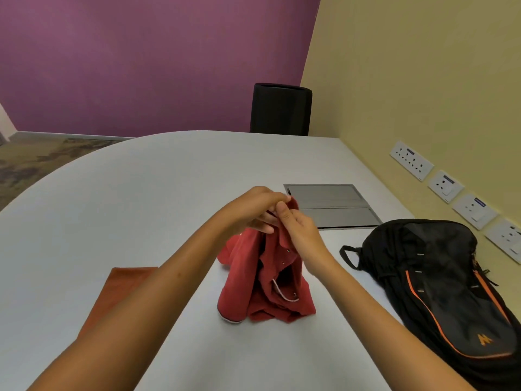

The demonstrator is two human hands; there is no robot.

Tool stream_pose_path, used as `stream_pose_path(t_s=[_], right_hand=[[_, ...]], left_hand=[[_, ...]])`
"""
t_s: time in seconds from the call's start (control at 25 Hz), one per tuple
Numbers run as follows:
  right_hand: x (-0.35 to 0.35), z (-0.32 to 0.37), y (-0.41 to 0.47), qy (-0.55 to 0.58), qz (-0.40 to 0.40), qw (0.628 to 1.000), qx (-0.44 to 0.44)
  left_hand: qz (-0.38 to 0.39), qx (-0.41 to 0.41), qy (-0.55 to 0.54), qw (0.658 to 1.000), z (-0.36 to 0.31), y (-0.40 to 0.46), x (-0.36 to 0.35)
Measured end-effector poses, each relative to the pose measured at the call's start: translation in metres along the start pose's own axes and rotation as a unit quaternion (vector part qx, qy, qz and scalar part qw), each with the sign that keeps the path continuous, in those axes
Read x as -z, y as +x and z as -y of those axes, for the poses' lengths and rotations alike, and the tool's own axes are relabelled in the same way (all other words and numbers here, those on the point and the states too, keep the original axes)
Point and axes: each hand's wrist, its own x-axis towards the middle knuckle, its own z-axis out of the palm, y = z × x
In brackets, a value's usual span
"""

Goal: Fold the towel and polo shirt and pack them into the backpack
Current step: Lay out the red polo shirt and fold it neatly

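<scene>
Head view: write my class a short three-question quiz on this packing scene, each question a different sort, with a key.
1. True or false: the red polo shirt lies flat and folded on the table.
2. Which side of the shirt is the black backpack on? A) left B) right
3. Fill in: the orange towel lies partly under the person's ___ forearm.

Key: 1 false, left hand and right hand hold it up by its top; 2 B; 3 left.
</scene>
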Motion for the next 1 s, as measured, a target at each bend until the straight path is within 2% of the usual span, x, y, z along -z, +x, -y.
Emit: stream_pose_path(t_s=[0.08, 0.2, 0.28, 0.4, 0.68, 0.76, 0.88, 1.0], right_hand=[[0.011, 0.001, 0.005, 0.09, 0.0, 0.996, -0.025], [0.025, 0.008, 0.011, 0.151, -0.038, 0.984, -0.083], [0.031, 0.01, 0.015, 0.186, -0.034, 0.976, -0.106], [0.041, 0.013, 0.02, 0.173, -0.016, 0.978, -0.112], [0.063, 0.014, 0.025, 0.163, 0.023, 0.984, -0.061], [0.07, 0.009, 0.024, 0.168, 0.027, 0.984, -0.051], [0.076, -0.007, 0.024, 0.166, 0.004, 0.984, -0.061], [0.079, -0.039, 0.02, 0.175, -0.032, 0.978, -0.113]], left_hand=[[0.04, -0.006, -0.012, 0.999, 0.006, -0.003, 0.011], [-0.04, -0.066, 0.07, 0.995, 0.037, 0.002, 0.019], [-0.077, -0.113, 0.141, 0.981, 0.068, 0.005, 0.015], [-0.051, -0.108, 0.154, 0.981, 0.117, 0.009, -0.002], [-0.148, -0.094, 0.115, 0.978, 0.172, 0.028, -0.015], [-0.163, -0.109, 0.141, 0.97, 0.179, 0.03, -0.018], [-0.159, -0.144, 0.168, 0.962, 0.183, 0.03, -0.028], [-0.151, -0.137, 0.109, 0.973, 0.187, 0.028, -0.022]])
